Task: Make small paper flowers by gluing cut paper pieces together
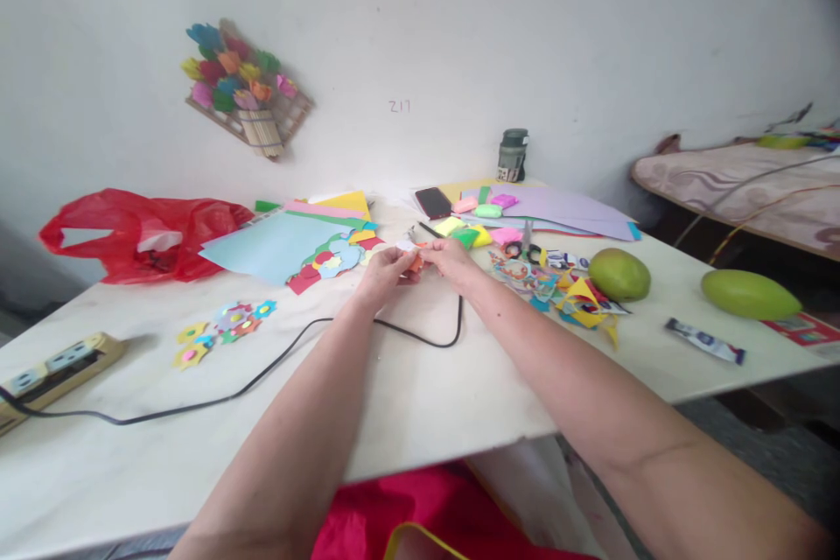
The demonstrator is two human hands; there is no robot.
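Note:
At the middle of the table my two hands meet over a small orange paper piece (pixel 416 263). My left hand (pixel 387 269) is closed on it, fingers curled around its edge. From the other side, the fingers of my right hand (pixel 447 259) pinch together at the orange piece. A bit of white shows just behind the fingertips; what it is I cannot make out. Left of my left hand lies a pile of cut paper shapes (pixel 328 262). Finished-looking paper flowers (pixel 240 319) are grouped nearer the left side. Colourful soft packets (pixel 465 236) lie beyond my right hand.
A black cord (pixel 262 381) runs from the power strip (pixel 66 363) beneath my arms. Scissors (pixel 525 247), paper scraps (pixel 557 293), two green fruits (pixel 619 274) and a tube (pixel 705 340) are at right. A red bag (pixel 144 227), phone (pixel 433 202) and bottle (pixel 513 155) stand further back.

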